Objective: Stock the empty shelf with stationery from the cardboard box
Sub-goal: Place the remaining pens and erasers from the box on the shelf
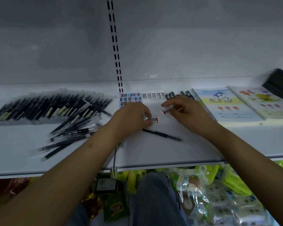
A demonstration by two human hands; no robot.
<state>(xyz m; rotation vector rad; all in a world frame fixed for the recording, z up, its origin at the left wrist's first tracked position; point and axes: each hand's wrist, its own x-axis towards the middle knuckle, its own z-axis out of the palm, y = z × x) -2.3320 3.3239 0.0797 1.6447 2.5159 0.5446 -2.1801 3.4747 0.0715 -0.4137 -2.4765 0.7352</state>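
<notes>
On the white shelf [153, 154] my left hand [131, 119] grips a small clear tube with a red cap [152, 119] against the shelf surface. My right hand [188, 110] pinches a second red-capped tube [167, 110] just above the shelf. A black pen [162, 134] lies loose in front of my left hand. Rows of small erasers [131, 97] and labelled tubes [152, 95] line the back, with black pens [178, 94] beside them. The cardboard box is not in view.
A large fan of black pens [52, 108] covers the shelf's left side. Two exercise books [225, 103] lie at the right, with a dark object [279, 84] behind them. Packaged goods [211, 193] fill the space below the shelf, beside a leg in jeans [155, 199].
</notes>
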